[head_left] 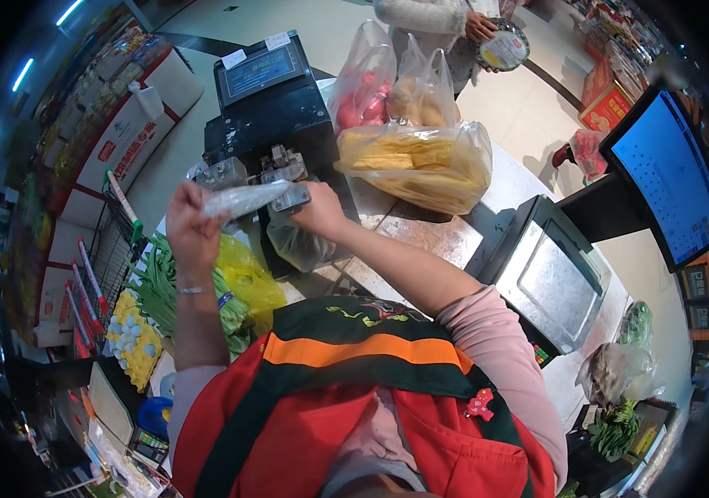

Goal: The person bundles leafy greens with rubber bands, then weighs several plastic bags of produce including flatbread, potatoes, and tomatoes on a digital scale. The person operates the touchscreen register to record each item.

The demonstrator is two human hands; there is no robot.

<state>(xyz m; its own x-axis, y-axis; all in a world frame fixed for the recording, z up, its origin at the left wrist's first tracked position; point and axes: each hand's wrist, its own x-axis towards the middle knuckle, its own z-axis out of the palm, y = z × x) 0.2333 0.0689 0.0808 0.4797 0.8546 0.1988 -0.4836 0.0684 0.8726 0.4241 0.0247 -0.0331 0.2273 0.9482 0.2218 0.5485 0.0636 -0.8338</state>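
Observation:
My left hand pinches the twisted, gathered top of a clear plastic bag, stretched towards the metal head of a black bag-neck sealing machine. Close against that metal head, my right hand is curled round the bag's neck; its fingertips are hidden. Below it hangs the bag's pale, see-through body, its contents unclear. Under my left forearm lie green leafy vegetables and a yellow plastic bag.
Behind the machine stand bags of red produce, round brown produce and yellow sheets. A weighing scale and monitor are at right, an egg tray at left. Across the counter, a person's hand holds a round package.

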